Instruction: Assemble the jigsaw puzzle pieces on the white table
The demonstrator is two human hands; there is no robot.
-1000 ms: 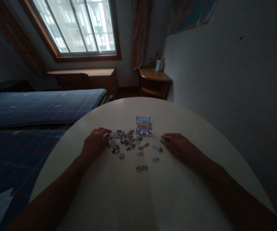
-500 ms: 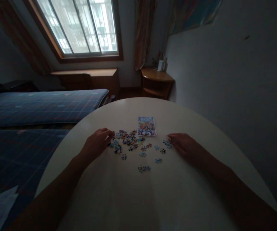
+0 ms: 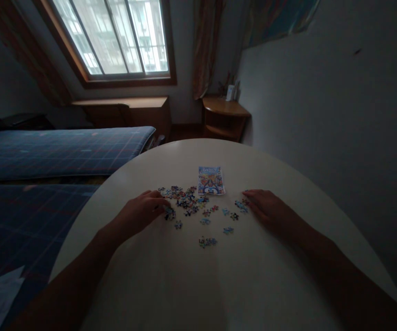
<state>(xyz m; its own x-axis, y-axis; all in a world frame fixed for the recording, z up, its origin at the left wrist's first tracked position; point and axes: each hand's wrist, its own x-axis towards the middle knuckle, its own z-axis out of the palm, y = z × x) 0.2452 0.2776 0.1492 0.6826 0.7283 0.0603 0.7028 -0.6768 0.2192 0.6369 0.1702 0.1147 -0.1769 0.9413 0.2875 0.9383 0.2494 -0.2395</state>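
left hand [image 3: 139, 212] fingers curled over the left edge of the jigsaw piece pile [image 3: 184, 202] mid-counter [image 3: 198, 280], grip can't tell; right hand [image 3: 265, 208] fingers flat, holding nothing, beside stray pieces [image 3: 240, 205]; a careless sweep could probably scatter them.

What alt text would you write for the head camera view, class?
On a round white table, the left hand touches a heap of loose jigsaw pieces and the right hand rests beside a few stray pieces. A picture card lies beyond.
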